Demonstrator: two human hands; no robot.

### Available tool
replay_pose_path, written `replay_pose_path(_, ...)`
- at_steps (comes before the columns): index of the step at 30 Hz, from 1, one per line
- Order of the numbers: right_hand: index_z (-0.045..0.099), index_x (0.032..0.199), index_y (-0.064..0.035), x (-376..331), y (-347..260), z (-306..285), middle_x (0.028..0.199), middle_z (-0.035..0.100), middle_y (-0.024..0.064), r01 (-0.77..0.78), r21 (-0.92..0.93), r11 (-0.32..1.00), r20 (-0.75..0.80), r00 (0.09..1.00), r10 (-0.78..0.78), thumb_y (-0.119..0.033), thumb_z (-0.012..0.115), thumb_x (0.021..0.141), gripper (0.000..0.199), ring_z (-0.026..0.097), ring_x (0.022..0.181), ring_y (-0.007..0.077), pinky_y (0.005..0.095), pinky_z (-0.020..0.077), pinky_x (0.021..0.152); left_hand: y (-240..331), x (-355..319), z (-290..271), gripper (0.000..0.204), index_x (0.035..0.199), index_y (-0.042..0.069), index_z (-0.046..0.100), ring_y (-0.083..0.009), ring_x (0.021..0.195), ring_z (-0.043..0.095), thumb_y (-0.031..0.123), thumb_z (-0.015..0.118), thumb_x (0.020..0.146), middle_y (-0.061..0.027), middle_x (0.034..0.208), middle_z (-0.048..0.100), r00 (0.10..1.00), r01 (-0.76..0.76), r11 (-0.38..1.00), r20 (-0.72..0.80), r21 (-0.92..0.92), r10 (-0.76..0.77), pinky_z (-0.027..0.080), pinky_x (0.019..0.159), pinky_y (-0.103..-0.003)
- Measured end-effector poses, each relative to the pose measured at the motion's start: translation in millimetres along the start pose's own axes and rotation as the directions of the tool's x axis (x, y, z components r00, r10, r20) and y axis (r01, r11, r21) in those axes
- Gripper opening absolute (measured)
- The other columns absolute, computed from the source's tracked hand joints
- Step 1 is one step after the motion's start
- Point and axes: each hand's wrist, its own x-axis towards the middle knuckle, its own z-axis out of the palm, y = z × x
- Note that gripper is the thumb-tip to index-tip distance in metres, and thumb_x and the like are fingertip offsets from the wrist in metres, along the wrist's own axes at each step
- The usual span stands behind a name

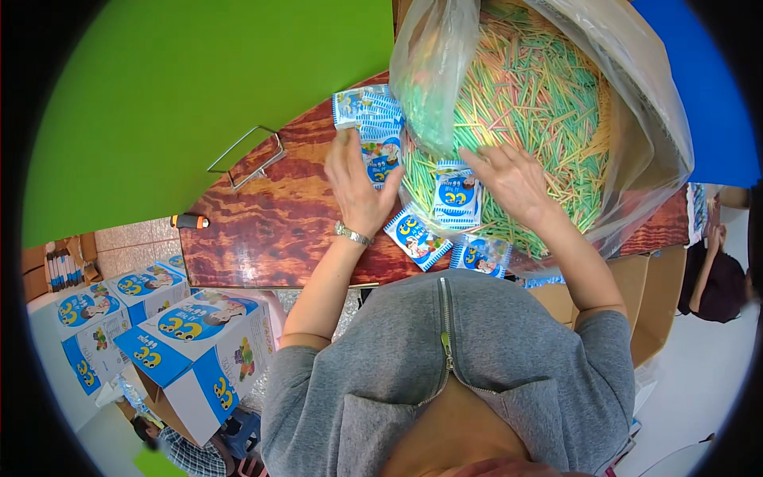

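Observation:
My left hand (359, 184) lies against a row of overlapping blue-and-white packets (381, 147), thumb and fingers apart at its near end. My right hand (515, 184) is open, fingers stretched over a heap of thin pastel sticks (532, 103) in a large clear plastic bag (437, 71). Beside its fingertips, another blue-and-white packet (457, 199) lies on the edge of the bag; whether they touch it I cannot tell. Nearer to me are a tilted packet (417, 237) and one more packet (482, 256) at the table's front edge.
On the reddish wood-patterned table (262, 230) are a bent metal wire stand (256, 163) and an orange-and-black tool (190, 222). Printed blue-and-white cartons (199, 322) stand at lower left, near a person in a checked shirt (191, 451). Another person in dark clothes (719, 278) is at right.

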Motion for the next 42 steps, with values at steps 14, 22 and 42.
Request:
replay_pose_path(14,0.065,0.084,-0.0017,39.3,29.6,-31.4,0.075,0.062,0.0117,-0.145,0.554,0.82,0.016,0.986,0.164,-0.019,0.069,0.086,0.018,0.062,0.069,0.0282,0.0383,0.0471,0.059,54.3,29.7,23.1,0.029,0.114,-0.001,0.064,-0.0018,0.084,0.057,0.021,0.063,0.096,0.0017,0.093,0.068,0.67,0.721,0.227,0.743,-0.654,0.012,0.05,0.074,-0.022)
replay_pose_path(22,0.066,0.089,-0.0021,45.9,41.1,-34.1,0.075,0.063,0.0105,-0.17,0.697,0.696,0.077,0.984,0.163,-0.015,0.069,0.086,0.013,0.062,0.068,0.025,0.0351,0.0473,0.061,55.1,44.2,34.7,0.019,0.088,-0.001,0.07,-0.0049,0.065,0.063,0.017,0.069,0.091,-0.0023,0.077,0.071,0.743,0.635,0.381,0.667,-0.672,-0.062,0.051,0.055,-0.022)
replay_pose_path(42,0.062,0.115,-0.0078,127.3,233.0,13.0,0.102,0.065,0.0063,-0.214,-0.475,0.853,0.115,0.946,0.302,-0.014,0.051,0.097,0.022,0.062,0.092,0.0138,0.0277,0.0481,0.082,43.5,43.9,31.0,0.017,0.084,0.002,0.06,-0.003,0.066,0.054,0.013,0.072,0.088,0.0023,0.073,0.061,0.768,0.613,0.432,0.627,-0.661,-0.13,0.045,0.057,-0.021)
